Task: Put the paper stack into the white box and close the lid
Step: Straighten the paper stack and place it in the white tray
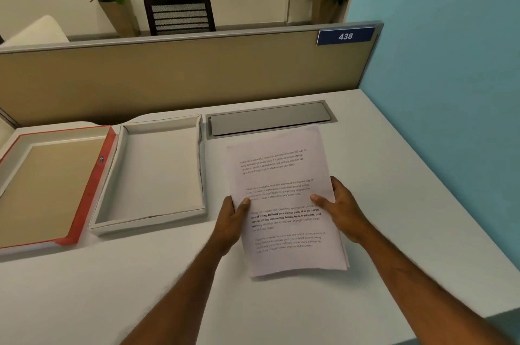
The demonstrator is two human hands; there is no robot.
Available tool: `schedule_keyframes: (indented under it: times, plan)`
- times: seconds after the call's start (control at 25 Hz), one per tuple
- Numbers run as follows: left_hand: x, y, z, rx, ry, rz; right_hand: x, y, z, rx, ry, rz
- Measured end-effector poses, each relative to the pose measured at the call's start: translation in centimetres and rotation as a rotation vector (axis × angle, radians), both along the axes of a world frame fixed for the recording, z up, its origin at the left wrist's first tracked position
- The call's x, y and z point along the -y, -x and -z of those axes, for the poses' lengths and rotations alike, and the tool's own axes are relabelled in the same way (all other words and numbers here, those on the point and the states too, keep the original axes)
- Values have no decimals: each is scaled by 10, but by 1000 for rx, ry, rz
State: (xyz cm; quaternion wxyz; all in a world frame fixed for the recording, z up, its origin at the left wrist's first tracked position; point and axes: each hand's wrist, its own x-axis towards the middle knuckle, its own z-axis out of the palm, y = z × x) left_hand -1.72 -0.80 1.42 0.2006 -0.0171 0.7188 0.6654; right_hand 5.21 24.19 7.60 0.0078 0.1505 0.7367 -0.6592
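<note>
Paper stack [284, 198] gripped between left hand [231, 221] and right hand [342, 211].

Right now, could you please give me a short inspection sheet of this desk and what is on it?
Surface: white desk, with a grey cable hatch closed at the back.
Job's things: paper stack held over the desk; white box open and empty; its red-edged lid lies inside-up to the left.
Clutter: nothing seen.
Grippers: left hand and right hand grip the stack's side edges.
Cables: nothing seen.
Surroundings: beige partition with a 438 sign, black chair, two plants, blue wall.
</note>
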Motion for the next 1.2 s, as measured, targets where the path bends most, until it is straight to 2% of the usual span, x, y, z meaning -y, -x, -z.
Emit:
schedule_keyframes:
  times: [0.2, 0.36, 0.6, 0.68, 0.76, 0.84, 0.96, 1.08, 1.2]
  plan:
    - [-4, -9, -33, -355, 39, -68, 14, 2, 3, -61, 35, 149]
    - [1, -11, -44, -502, 34, -75, 26, 11, -3, -178, 43, 174]
    - [12, -21, -39, -513, 28, -89, 34, 14, -1, -198, -1, 160]
    - [11, -20, -52, -522, 2, -125, 33, 12, -15, -265, 10, 160]
    - [5, -14, -81, -564, -45, -248, 32, 14, -43, -400, 70, 185]
    - [-4, -3, -117, -608, -84, -420, 35, 23, -69, -499, 11, 264]
    - [-18, 12, -149, -527, -66, -565, 42, 34, -85, -463, -59, 418]
    - [-26, 16, -149, -491, 11, -576, 45, 37, -84, -443, -60, 434]
    - [-19, 12, -149, -532, -55, -563, 40, 31, -78, -522, -66, 389]
